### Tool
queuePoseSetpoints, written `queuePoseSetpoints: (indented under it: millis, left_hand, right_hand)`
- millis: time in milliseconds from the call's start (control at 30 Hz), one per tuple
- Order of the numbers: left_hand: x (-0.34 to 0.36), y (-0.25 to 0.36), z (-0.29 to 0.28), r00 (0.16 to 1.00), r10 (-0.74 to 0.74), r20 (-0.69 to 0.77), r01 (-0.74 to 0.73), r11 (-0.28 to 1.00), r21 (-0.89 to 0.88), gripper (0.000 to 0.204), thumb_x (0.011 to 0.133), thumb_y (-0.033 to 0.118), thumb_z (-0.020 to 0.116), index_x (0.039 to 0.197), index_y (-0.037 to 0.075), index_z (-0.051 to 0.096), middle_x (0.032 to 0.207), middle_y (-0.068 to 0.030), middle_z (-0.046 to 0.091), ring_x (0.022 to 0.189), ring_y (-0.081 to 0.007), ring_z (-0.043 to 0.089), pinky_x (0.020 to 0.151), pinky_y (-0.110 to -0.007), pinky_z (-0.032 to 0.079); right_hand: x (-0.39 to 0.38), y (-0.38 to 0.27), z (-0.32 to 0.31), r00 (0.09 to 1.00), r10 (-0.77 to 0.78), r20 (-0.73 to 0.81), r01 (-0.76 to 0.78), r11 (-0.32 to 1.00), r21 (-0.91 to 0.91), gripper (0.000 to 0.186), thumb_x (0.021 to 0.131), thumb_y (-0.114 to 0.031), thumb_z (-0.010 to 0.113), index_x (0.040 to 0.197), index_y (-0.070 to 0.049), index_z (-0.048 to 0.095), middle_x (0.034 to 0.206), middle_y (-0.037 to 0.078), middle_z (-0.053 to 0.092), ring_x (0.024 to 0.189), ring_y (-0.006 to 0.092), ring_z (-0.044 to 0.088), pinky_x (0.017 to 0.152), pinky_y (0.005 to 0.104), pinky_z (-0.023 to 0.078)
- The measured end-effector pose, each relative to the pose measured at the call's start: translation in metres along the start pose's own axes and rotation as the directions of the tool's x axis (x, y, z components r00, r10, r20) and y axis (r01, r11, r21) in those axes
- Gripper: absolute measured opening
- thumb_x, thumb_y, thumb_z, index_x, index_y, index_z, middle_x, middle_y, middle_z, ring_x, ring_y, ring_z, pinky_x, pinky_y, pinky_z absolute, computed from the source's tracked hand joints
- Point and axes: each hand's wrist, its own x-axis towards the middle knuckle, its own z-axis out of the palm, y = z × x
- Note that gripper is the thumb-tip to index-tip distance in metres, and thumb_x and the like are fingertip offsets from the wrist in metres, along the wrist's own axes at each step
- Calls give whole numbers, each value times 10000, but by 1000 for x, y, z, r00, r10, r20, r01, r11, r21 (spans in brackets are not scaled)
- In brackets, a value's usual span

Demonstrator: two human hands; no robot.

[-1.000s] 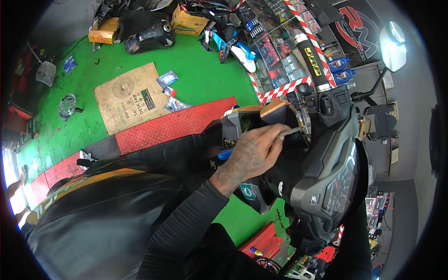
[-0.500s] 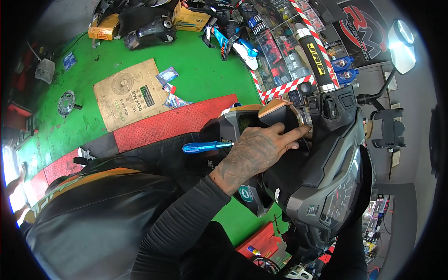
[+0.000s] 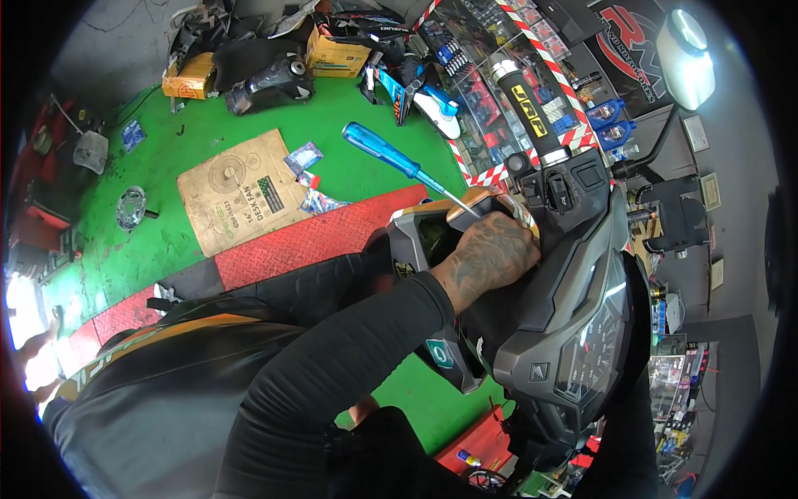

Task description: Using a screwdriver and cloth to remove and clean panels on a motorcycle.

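My left hand (image 3: 495, 254), tattooed across the back, is closed over an opened storage compartment (image 3: 434, 237) in the scooter's inner panel. A screwdriver (image 3: 374, 145) with a clear blue handle is in it; the handle points up and left, and the shaft runs down to my fingers. My fingertips and the screwdriver's tip are hidden. Beside the hand stands a bronze-coloured flap (image 3: 474, 201). The key switch panel (image 3: 561, 193) lies just beyond. My right sleeve (image 3: 628, 449) passes at the lower right behind the scooter's front; my right hand does not show.
The scooter's dashboard (image 3: 594, 353) and mirror (image 3: 688, 62) are to the right, the black seat (image 3: 158, 391) to the left. Flat cardboard (image 3: 241, 191) lies on the green floor past a red ramp (image 3: 307, 229). A glass display case (image 3: 490, 100) stands at the back.
My left hand has closed and turned, moving slightly right. The screwdriver has swung from level beside my wrist to slanting up and left above the compartment. The view has shifted a little.
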Motion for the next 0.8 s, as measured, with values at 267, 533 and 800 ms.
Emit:
queuePoseSetpoints:
  millis: [267,533,800]
  left_hand:
    - [-1,2,9,987,73,-142,-64,995,71,152,820,182,574,777,160,718,737,-22,672,786,-223,679,676,-349,517]
    - [-1,4,13,989,10,-145,-3,999,45,132,798,147,604,764,161,731,731,-38,683,727,-233,690,619,-355,528]
    - [-4,-1,14,972,43,-233,-35,999,40,103,777,139,607,757,125,707,685,-54,669,677,-230,688,580,-348,535]
  right_hand:
    - [46,-43,17,981,-183,68,179,982,58,364,957,-254,525,1166,24,633,1095,102,682,963,154,592,894,329,468]
    - [79,-64,25,942,-288,173,282,958,60,370,961,-257,520,1183,19,629,1107,98,679,976,155,590,904,330,464]
    - [97,-69,41,898,-318,306,317,947,54,377,964,-259,515,1200,14,624,1118,94,676,989,156,587,914,331,461]
